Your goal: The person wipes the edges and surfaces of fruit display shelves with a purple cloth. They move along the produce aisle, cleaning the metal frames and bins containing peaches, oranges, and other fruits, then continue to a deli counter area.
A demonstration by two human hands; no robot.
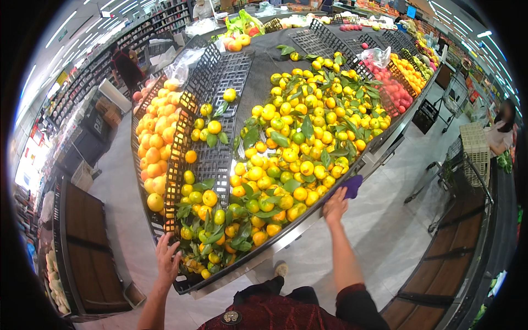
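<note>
My right hand (335,207) is closed on a purple cloth (352,187) at the front edge of the fruit stand (286,243), on its right side. Over the stand's near left corner is my left hand (167,256), its fingers apart and nothing in them. That hand is beside the lower end of a black lattice divider (184,140); whether it touches the divider I cannot tell. Between my hands spreads a large heap of yellow-green mandarins (308,129) with leaves. Left of the divider lie several rows of oranges (157,135).
Black plastic grids (217,91) line the stand behind a few loose mandarins. Reddish fruit (391,91) and more oranges (410,74) lie at the far right. A shopping cart (454,165) and a person (499,135) are to the right. A dark-sided display (88,236) stands at left.
</note>
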